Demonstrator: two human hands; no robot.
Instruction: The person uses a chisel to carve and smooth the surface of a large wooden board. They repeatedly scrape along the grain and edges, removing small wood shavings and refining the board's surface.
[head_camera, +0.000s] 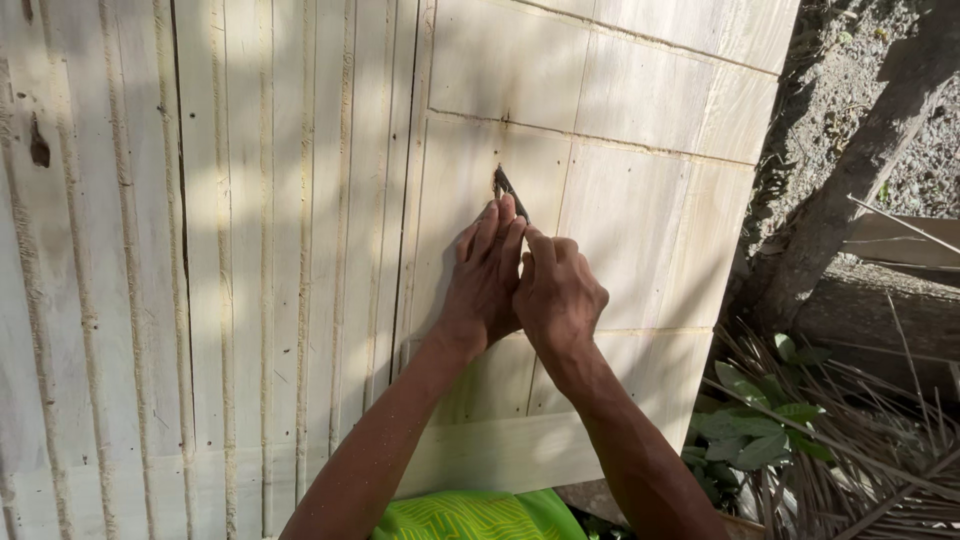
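Both my hands are raised against a pale wooden plank wall (640, 200). My right hand (558, 295) is closed around a thin dark metal tool (506, 186) whose tip touches the wood. My left hand (485, 275) lies over the right one with its fingers stretched up along the tool's shaft, steadying it. The lower part of the tool is hidden inside my hands. The tip sits near a vertical seam between two boards, just below a horizontal seam.
Narrow vertical battens (220, 250) cover the wall's left part. To the right stand a leaning tree trunk (850, 180), dry palm fronds (850, 440), a green leafy plant (760, 430) and bare ground. Bright green cloth (470, 515) shows at the bottom edge.
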